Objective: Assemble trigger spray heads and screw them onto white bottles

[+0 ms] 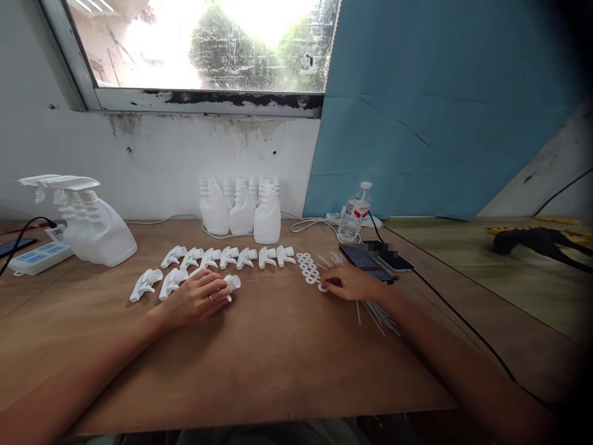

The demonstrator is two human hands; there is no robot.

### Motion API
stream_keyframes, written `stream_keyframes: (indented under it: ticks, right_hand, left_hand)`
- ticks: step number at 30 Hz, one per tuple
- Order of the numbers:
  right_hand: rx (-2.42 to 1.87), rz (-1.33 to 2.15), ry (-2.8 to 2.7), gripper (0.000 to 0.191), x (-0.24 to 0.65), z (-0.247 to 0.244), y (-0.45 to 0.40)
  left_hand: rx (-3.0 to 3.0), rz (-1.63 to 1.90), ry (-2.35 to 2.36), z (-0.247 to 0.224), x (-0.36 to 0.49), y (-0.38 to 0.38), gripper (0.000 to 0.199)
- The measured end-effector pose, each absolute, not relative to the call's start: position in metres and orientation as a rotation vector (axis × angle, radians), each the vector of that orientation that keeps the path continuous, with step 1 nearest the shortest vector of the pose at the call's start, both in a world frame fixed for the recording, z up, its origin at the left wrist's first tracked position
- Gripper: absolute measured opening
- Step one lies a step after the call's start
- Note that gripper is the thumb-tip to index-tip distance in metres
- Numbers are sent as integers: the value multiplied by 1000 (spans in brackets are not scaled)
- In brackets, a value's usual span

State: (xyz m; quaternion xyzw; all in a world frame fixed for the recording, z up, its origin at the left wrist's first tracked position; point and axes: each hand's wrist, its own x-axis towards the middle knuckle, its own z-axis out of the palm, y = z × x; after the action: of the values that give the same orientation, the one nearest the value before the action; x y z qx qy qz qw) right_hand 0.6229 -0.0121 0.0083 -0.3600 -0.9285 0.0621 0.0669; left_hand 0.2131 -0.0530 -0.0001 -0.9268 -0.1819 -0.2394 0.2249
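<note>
My left hand (202,296) is closed around a white trigger spray head (233,282), whose round end sticks out past the fingers. Several more spray heads (229,256) lie in two rows behind and beside that hand. At the right, my right hand (347,281) has its fingertips pinched on a white ring washer (323,287) at the near end of a cluster of washers (306,264). Thin white plastic tubes (377,315) lie partly under my right hand and wrist, which hide their middles.
White bottles (267,216) without heads stand by the wall. Assembled spray bottles (102,228) stand at left beside a power strip (44,256). A water bottle (356,213), phones (389,255) and a black cable (463,321) are at right.
</note>
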Motion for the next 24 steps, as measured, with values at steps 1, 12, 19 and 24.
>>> stream_keyframes:
  ticks: [1,12,19,24]
  right_hand:
    - [-1090,189,-2799,19,622,8,-13]
    - [-1053,483,-2768,11,613,17,-20]
    - [-1165,620,-2681,23,611,15,-18]
    - [-1131,638,-2665,21,612,9,-15]
  left_hand:
    - [-2577,-714,-483,0,217,-57,19]
    - [-2958,-1031,-560,-16,254,-90,27]
    - [-3157,-1083,-697,-23,272,-85,23]
    - [-3207,-1086,-825,-23,286,-81,18]
